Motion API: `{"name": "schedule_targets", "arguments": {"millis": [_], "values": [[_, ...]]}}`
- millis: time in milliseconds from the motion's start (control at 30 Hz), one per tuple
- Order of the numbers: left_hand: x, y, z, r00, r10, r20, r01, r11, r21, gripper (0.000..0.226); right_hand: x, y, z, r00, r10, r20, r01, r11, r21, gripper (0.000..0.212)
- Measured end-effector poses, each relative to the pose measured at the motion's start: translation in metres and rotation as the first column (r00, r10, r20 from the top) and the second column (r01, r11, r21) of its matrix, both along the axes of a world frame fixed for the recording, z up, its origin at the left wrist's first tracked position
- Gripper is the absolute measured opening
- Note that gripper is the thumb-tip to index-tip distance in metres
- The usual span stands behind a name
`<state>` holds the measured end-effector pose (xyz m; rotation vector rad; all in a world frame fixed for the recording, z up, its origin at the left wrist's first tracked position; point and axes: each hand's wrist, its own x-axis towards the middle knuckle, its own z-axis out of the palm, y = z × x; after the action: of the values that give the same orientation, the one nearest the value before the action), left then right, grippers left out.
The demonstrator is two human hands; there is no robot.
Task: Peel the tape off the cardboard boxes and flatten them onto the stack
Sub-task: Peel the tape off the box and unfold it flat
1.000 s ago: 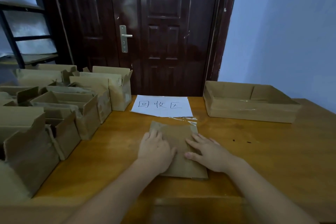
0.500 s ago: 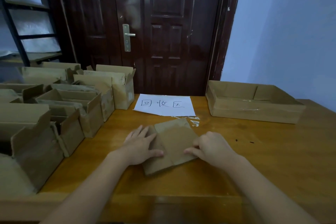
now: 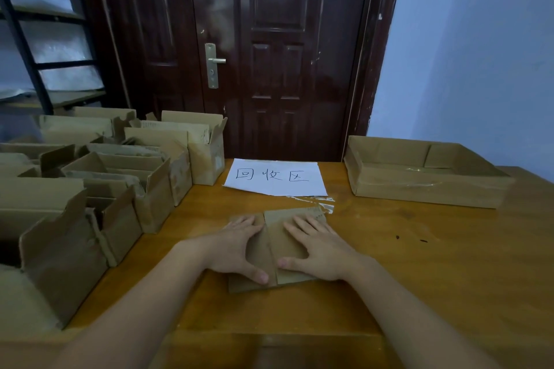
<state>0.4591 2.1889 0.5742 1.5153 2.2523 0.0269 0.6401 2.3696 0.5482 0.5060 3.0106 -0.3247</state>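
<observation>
Both my palms lie flat on a flattened cardboard box (image 3: 271, 252) in the lower middle of the frame, on the wooden desk (image 3: 434, 272). My left hand (image 3: 236, 247) covers its left half, fingers straight and spread toward the far edge, thumb stretched along the near part; my right hand (image 3: 317, 247) covers the right half in the same way, fingers straight and a little apart, thumb pointing inward so the two thumbs nearly meet. Neither hand curls round anything; they only press down. A seam runs up the cardboard between my hands. Just past its far right corner lies a strip of clear tape (image 3: 322, 204), crumpled and shiny on the wood (I cannot tell whether it touches the cardboard). Beyond that, in the middle of the frame, a white sheet of paper (image 3: 275, 178) with three handwritten characters lies flat at the far edge of the desk. On the left of the frame stands a crowd of open cardboard boxes (image 3: 126, 186), upright, flaps raised, packed close together in rows. At the right, well apart from my hands, sits a wide shallow cardboard tray (image 3: 425, 189) with tape glinting on it. Behind the desk is a dark glossy door (image 3: 269, 69) with a metal handle (image 3: 213, 64), and a black shelf frame (image 3: 33, 69) stands at the upper left.
</observation>
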Motion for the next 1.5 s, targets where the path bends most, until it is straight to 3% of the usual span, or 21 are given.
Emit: {"name": "schedule_targets", "arguments": {"millis": [233,433,533,733,900,1200,1500], "values": [[0.003,0.004,-0.003,0.994,-0.005,-0.108,0.005,1.000,-0.003,0.141,0.002,0.007,-0.007,1.000,-0.028,-0.011,0.028,0.999,0.024,0.115],[0.023,0.019,-0.013,0.998,-0.014,-0.060,0.019,0.995,0.096,0.128,0.027,0.026,-0.005,0.994,-0.097,-0.041,0.099,0.994,0.045,0.120],[0.039,0.035,-0.016,0.992,-0.053,-0.112,0.066,0.991,0.113,0.127,0.047,0.040,-0.006,0.991,-0.125,-0.052,0.128,0.990,0.056,0.116],[0.079,0.090,-0.025,0.992,-0.116,-0.053,0.124,0.972,0.198,0.125,0.098,0.081,-0.007,0.955,-0.280,-0.098,0.286,0.957,0.050,0.099],[0.121,0.150,-0.027,0.983,-0.181,-0.042,0.186,0.959,0.216,0.120,0.153,0.121,-0.003,0.915,-0.396,-0.076,0.395,0.918,-0.020,0.110],[0.185,0.228,-0.024,0.971,-0.222,-0.087,0.238,0.933,0.271,0.107,0.215,0.182,0.002,0.824,-0.560,-0.094,0.558,0.829,-0.046,0.107],[0.205,0.251,-0.026,0.983,-0.175,-0.063,0.186,0.939,0.291,0.106,0.226,0.214,0.006,0.835,-0.550,-0.020,0.550,0.835,0.005,0.105]]}}
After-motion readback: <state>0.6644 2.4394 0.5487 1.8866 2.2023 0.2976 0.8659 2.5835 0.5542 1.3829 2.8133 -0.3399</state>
